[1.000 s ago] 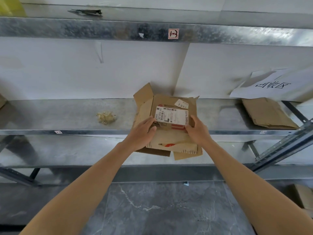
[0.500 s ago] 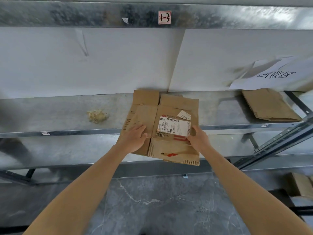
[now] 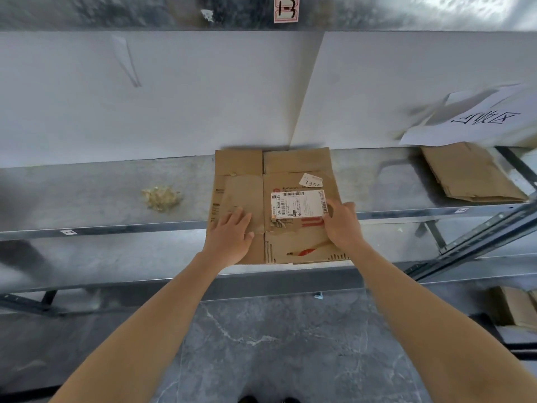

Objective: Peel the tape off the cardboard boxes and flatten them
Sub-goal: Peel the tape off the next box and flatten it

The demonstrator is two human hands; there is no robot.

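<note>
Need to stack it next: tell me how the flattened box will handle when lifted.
The box is probably light, being thin and flat. It may flop along its creases and torn seam. Its near edge overhangs the shelf, so gripping it looks easy.

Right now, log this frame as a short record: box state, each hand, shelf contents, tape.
box: flattened cardboard box lies flat on the metal shelf, near edge overhanging
left hand: left hand palm down, pressing the left panel
right hand: right hand flat beside the shipping label
other items: crumpled tape wad to the left; second flattened box to the right
tape on box: cannot tell
</note>
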